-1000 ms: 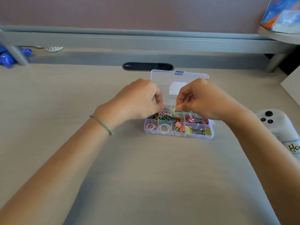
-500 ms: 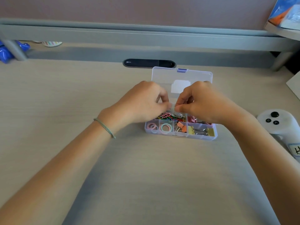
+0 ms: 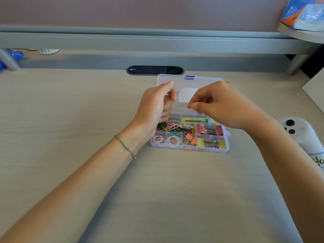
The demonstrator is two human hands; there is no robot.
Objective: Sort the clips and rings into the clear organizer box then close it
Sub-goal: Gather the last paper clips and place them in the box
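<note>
The clear organizer box [image 3: 190,150] sits on the desk with its lid [image 3: 201,83] standing upright. Inside are coloured paper clips [image 3: 175,128], pink rings [image 3: 173,141], orange binder clips [image 3: 190,139], pink binder clips [image 3: 210,130] and yellow binder clips [image 3: 210,143]. My left hand [image 3: 154,107] is raised at the lid's left part, thumb and curled fingers around it. My right hand [image 3: 222,106] hovers before the lid's right half, its thumb and forefinger pinched together with nothing visible between them.
A white device with black buttons [image 3: 298,132] lies right of the box. A black cable grommet [image 3: 155,70] sits just behind the lid, below a grey shelf rail [image 3: 157,42]. A white board [image 3: 315,90] leans at the right edge.
Both hands have lifted from the paper clip compartment up to the lid, uncovering the back compartments. The box and its contents have stayed in place.
</note>
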